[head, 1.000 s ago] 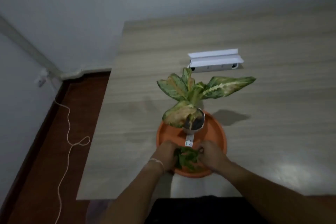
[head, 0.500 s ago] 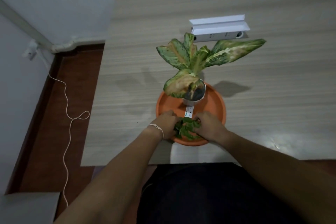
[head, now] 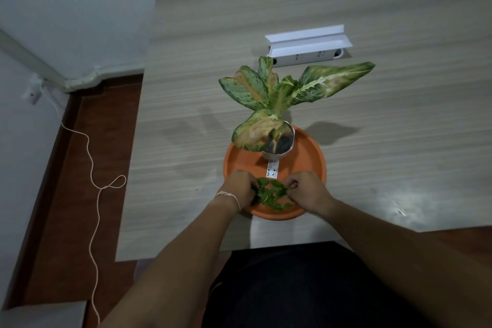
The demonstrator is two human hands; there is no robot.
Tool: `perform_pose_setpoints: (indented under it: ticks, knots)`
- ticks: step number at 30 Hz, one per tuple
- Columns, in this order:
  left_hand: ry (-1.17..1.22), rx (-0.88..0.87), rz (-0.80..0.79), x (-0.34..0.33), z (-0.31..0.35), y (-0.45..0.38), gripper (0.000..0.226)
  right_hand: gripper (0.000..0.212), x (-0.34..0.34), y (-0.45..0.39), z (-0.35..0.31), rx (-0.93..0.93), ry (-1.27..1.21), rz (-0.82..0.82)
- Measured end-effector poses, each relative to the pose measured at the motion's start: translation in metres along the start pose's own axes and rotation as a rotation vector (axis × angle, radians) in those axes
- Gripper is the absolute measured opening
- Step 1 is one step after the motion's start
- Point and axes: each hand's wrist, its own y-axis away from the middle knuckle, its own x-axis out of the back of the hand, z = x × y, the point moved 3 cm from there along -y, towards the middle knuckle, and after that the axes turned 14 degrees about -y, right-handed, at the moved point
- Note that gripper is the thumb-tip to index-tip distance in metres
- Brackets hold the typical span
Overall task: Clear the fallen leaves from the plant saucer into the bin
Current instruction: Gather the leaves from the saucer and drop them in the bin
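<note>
An orange plant saucer (head: pixel 308 152) sits near the table's front edge. A small white pot (head: pixel 282 145) with a variegated plant (head: pixel 279 93) stands in it. Several small green fallen leaves (head: pixel 270 194) lie heaped in the saucer's near part. My left hand (head: pixel 239 186) presses against the heap from the left, fingers curled on the leaves. My right hand (head: pixel 306 189) closes on the heap from the right, pinching leaves. No bin is in view.
A white power strip with a folded white card (head: pixel 306 45) lies behind the plant on the wooden table (head: pixel 186 114). A thin cord (head: pixel 93 168) trails over the brown floor at left. A grey surface (head: pixel 42 314) shows at bottom left.
The view has tilted down and nearer. Both hands stay at the leaf heap, gathering it between them; the heap looks slightly more spread between the fingers.
</note>
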Motion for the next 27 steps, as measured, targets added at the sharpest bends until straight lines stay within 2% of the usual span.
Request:
perform_pose_setpoints:
  ticks: [3,8,16,21,27]
  knots:
    - [0.276,0.159,0.077,0.004,-0.006,0.000,0.022,0.023,0.007,-0.002,0.010,-0.044,-0.105,0.039]
    - [0.636,0.331,0.062,-0.004,-0.019,0.001,0.021,0.021,0.014,-0.008,0.019,-0.165,-0.354,0.095]
    - [1.029,0.478,0.030,-0.002,-0.006,0.015,0.021,0.006,0.018,-0.021,0.027,-0.249,-0.534,0.121]
    - [1.156,0.508,0.056,0.004,0.006,0.017,0.021,0.004,0.020,-0.026,0.031,-0.268,-0.553,0.124]
    - [1.163,0.552,0.064,-0.001,0.009,0.011,0.020,0.010,0.024,-0.032,0.038,-0.299,-0.596,0.113]
